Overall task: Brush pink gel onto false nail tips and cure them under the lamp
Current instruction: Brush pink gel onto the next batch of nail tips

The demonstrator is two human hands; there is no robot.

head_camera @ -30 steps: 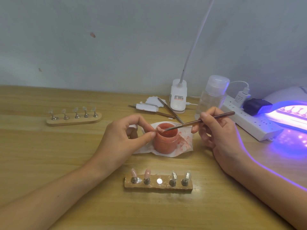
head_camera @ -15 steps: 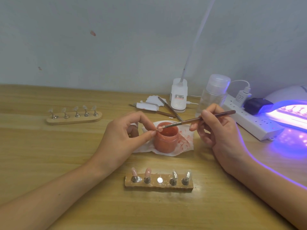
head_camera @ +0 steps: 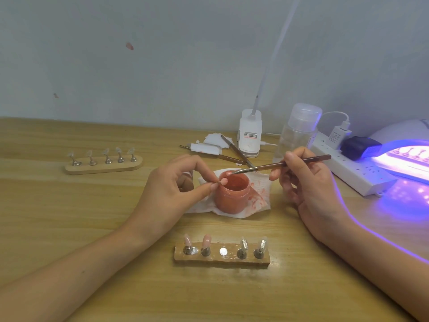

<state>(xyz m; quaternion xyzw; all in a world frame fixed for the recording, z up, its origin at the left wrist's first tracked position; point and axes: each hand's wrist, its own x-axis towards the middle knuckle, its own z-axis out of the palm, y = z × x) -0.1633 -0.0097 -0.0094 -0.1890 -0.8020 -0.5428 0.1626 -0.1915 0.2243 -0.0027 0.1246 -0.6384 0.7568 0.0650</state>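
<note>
My left hand pinches one nail tip between thumb and forefinger. The grip is narrow and closed on it, so the tip pokes toward 3 o'clock over the 9 o'clock rim of the open gel pot. My right hand holds the brush like a pen, fingers curled round the handle.

The brush's long axis runs from the handle end at 2 o'clock down to the bristles at 8 o'clock. The bristles sit at the pot's mouth, just beside the nail tip at its 1 o'clock. I cannot tell whether they touch gel or tip. I judge the coming stroke to be a short draw toward 7 o'clock, made by the right hand while the left only steadies.

Both wrists hang low over the counter, forearms coming in from 7 and 5 o'clock. The wooden stand waits at 6 o'clock with its middle spot bare. The lamp glows at 3 o'clock, well apart.
</note>
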